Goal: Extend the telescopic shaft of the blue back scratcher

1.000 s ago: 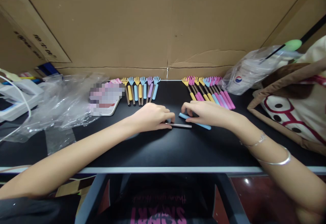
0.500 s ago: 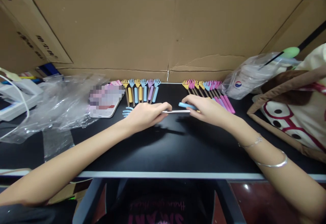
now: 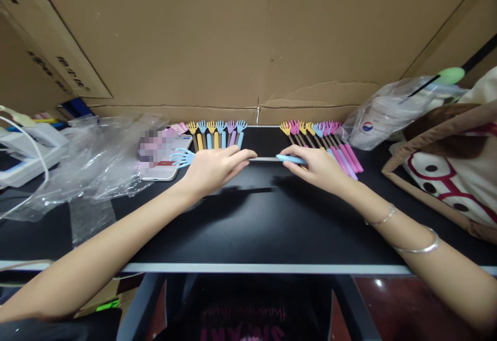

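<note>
A back scratcher with a light-blue hand-shaped head (image 3: pixel 182 158) is held level above the black table. My left hand (image 3: pixel 215 167) is closed round its thin metal rod (image 3: pixel 264 159), the head sticking out past the wrist side. Between the thumb and fingers of my right hand (image 3: pixel 314 164) is a light-blue handle (image 3: pixel 291 159), lined up with the rod and meeting its end; how deep the rod sits inside cannot be seen. Behind my left hand lies a row of back scratchers (image 3: pixel 216 141) in yellow, blue and purple. More back scratchers (image 3: pixel 341 152), several with pink handles, lie behind my right hand.
To the left are a phone (image 3: pixel 174 167), a crumpled clear plastic bag (image 3: pixel 104 160) and a white device with a cable (image 3: pixel 34 154). A bagged cup (image 3: pixel 376 123) and a cartoon-faced bag (image 3: pixel 446 175) stand at the right. Cardboard (image 3: pixel 248 35) walls off the back.
The blue handle, earlier held just above the rod in my right hand, now lines up with the rod's end. My left hand has shifted slightly left, and the blue head has risen.
</note>
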A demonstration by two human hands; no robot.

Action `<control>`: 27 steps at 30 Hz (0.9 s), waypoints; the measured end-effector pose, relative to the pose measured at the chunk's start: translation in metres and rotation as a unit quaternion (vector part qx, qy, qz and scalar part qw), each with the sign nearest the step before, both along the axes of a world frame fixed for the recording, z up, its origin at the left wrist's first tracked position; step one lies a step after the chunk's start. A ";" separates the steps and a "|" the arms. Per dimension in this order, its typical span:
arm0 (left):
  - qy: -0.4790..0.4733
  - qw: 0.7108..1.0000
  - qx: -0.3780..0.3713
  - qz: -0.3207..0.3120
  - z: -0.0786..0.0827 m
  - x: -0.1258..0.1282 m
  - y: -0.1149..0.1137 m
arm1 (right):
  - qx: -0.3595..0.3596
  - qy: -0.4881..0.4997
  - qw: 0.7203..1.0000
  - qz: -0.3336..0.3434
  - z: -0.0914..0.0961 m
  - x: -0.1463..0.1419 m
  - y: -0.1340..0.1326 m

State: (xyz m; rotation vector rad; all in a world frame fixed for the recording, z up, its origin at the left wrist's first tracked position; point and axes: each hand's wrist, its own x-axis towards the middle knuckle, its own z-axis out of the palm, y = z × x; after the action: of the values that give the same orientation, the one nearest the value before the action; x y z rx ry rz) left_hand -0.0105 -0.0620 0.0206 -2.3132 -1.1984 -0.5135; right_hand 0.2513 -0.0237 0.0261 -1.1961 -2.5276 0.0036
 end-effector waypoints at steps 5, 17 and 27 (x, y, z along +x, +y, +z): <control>0.004 1.000 -0.009 0.017 0.000 0.001 -0.001 | 0.016 0.034 0.999 0.024 -0.007 -0.002 0.000; -0.025 0.998 -0.046 0.031 -0.003 0.001 0.002 | 0.022 0.040 0.999 0.012 -0.001 0.002 0.001; -0.041 0.997 -0.069 0.008 -0.001 0.003 0.000 | 0.046 0.022 0.998 0.030 -0.003 0.000 -0.001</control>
State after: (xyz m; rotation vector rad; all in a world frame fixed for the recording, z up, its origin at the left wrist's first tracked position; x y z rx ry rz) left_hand -0.0072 -0.0623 0.0191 -2.4165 -1.3288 -0.5411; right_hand 0.2516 -0.0251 0.0231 -1.0745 -2.4959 -0.0696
